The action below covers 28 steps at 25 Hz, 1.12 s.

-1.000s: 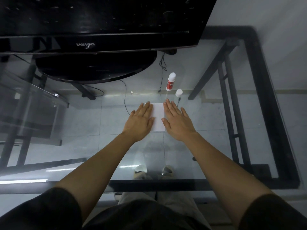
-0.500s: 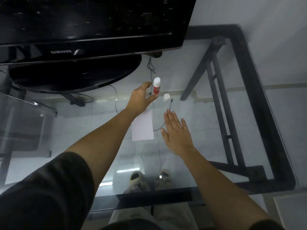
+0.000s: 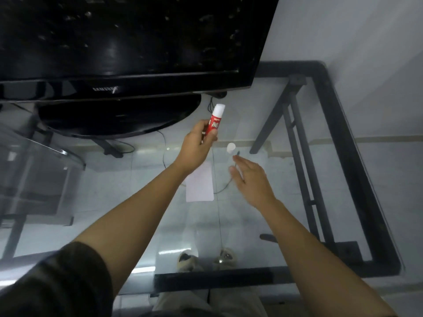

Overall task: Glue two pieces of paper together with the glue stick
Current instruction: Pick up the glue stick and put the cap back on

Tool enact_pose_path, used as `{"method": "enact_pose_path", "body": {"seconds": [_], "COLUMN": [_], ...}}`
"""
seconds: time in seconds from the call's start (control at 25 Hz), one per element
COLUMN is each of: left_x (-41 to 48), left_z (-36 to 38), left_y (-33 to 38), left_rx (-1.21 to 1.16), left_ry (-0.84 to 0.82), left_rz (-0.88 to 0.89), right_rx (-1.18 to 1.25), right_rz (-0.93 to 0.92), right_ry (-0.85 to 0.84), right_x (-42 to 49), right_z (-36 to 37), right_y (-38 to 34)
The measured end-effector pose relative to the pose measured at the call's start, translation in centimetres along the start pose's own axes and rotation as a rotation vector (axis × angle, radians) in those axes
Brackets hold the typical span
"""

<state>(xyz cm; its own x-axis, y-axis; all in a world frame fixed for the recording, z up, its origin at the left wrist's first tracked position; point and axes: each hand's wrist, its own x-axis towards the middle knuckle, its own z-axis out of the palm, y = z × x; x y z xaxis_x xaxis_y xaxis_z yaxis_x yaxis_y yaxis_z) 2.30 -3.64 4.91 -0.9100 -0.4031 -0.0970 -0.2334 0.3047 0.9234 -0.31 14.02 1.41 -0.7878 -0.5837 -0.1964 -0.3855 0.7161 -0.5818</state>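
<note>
My left hand (image 3: 196,145) is clamped round the red glue stick (image 3: 215,121), lifted above the glass worktop (image 3: 286,202) at centre frame. My right hand (image 3: 251,179) hovers open, empty, just below the white cap (image 3: 230,147) lying on the glass. The white paper (image 3: 199,186) lies flat between my wrists, looking like a single sheet. Gluing looks done, I reckon; next, pick up that cap and fit it on.

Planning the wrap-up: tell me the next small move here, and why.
Probably the right hand closes on the white cap lying on the glass table and brings it to the glue stick. The left hand holds the stick lifted, the paper lies flat, and the open right hand is near the cap.
</note>
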Motion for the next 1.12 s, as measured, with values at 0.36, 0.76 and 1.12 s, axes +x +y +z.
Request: {"method": "enact_pose_path", "body": {"seconds": [0.36, 0.76, 1.12], "left_x": [-9.9, -13.3, -13.7], "left_z": [-5.8, -6.0, -7.6], "left_y": [9.3, 11.4, 13.2], "left_rx": [-0.215, -0.425, -1.255], "left_ry": [0.171, 0.31, -0.126], "left_rz": [0.243, 0.379, -0.295], "right_rx": [0.8, 1.052, 1.055], "right_rz": [-0.072, -0.117, -0.185], "right_ry": [0.148, 0.255, 0.259], "right_x": [-3.5, -5.1, -5.5], "right_z": [-10.2, -10.9, -10.5], "right_y": [-13.6, -16.8, -16.9]}}
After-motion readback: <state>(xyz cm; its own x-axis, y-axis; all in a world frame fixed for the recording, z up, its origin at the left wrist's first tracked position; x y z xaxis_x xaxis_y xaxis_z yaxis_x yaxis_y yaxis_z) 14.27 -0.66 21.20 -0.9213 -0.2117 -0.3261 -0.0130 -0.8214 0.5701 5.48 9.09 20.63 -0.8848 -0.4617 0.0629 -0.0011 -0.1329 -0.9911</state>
